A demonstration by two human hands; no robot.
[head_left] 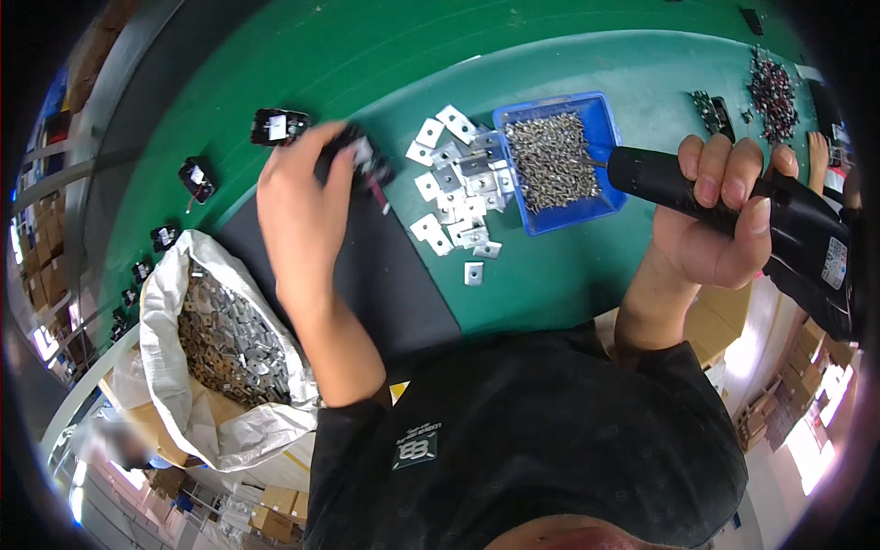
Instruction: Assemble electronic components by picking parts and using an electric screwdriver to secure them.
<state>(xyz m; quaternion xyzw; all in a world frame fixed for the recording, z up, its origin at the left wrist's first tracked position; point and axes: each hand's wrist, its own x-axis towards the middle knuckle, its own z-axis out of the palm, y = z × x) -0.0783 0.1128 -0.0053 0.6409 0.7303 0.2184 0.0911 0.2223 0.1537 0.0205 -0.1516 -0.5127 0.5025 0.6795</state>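
Observation:
My right hand point(720, 197) grips a black electric screwdriver point(665, 183), held level. Its nose points left, and the thin bit reaches over the right rim of a blue tray point(537, 223) full of small metal screws point(552, 160). My left hand point(307, 197) has its thumb and forefinger on a small black plastic housing point(367, 158) with metal inside and a short red piece sticking out. That housing is slightly blurred and lies over the top of a black mat point(385, 284); the other fingers are partly hidden. Between hand and tray lie loose square metal plates with holes point(472, 183).
More black housings point(280, 126) stand in a line along the left of the green table point(541, 284). A white sack point(160, 339) of metal plates is at lower left. At far right are a pile of small dark red parts point(772, 96) and another person's hand point(818, 156).

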